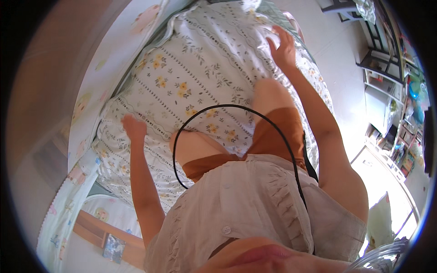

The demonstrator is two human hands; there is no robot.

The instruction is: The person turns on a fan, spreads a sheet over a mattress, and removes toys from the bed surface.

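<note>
A white bedspread with yellow flowers, grey leaves and dotted lines lies spread under me. I kneel on it with bare knees. Over its left part is my left hand, its fingers smeared and foreshortened; whether they grip the cloth does not show. My right hand reaches to the far right edge of the bedspread. Its thumb and fingers are apart, with nothing held between them. Creases run through the cloth near this hand.
A pale patterned padded panel borders the bed's left side. A black cable loops before my body. On the right are pale floor, a dark chair and cluttered shelves. A wooden shelf stands at lower left.
</note>
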